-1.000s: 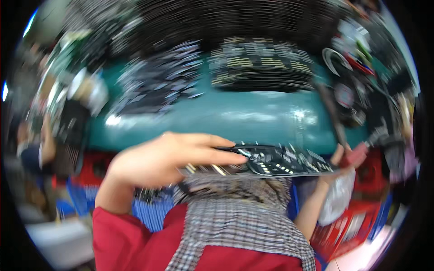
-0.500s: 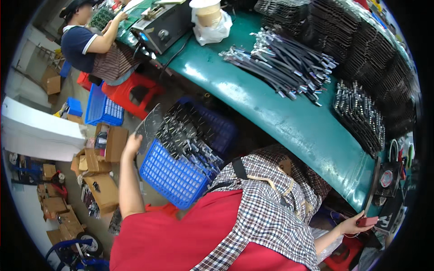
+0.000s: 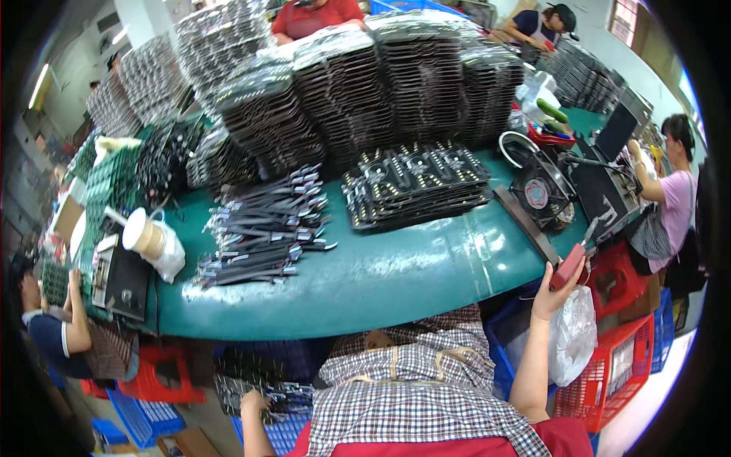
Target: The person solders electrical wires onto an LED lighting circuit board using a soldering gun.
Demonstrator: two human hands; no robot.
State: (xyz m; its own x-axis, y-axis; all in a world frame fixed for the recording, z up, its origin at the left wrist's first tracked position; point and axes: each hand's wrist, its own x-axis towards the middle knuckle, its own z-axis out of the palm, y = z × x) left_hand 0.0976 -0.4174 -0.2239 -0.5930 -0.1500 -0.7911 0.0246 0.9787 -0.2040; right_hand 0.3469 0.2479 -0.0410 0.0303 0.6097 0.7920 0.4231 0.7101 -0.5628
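My right hand (image 3: 550, 293) is closed around a red-handled tool (image 3: 568, 268) at the table's right front edge. My left hand (image 3: 253, 400) is low on the left, over the blue basket (image 3: 278, 436) beside my lap. Dark boards with loose cable ends (image 3: 240, 379) fill that basket. My left fingers are too small and blurred to show a grip. On the green table (image 3: 396, 266) lies a bundle of black cables with stripped, silvery ends (image 3: 263, 228). To its right sits a low stack of black boards with shiny contacts (image 3: 417, 183).
Tall stacks of black panels (image 3: 343, 91) line the far side. A dark bar (image 3: 527, 226) and a small fan (image 3: 537, 194) are at the right. A bagged tub (image 3: 148, 234) and a dark box-shaped device (image 3: 122, 280) stand left. Co-workers sit at both ends; another person stands behind the stacks.
The view has swung up and to the right, toward the table. The dark panel my left hand held is no longer distinct; my right hand still grips the red-handled tool.
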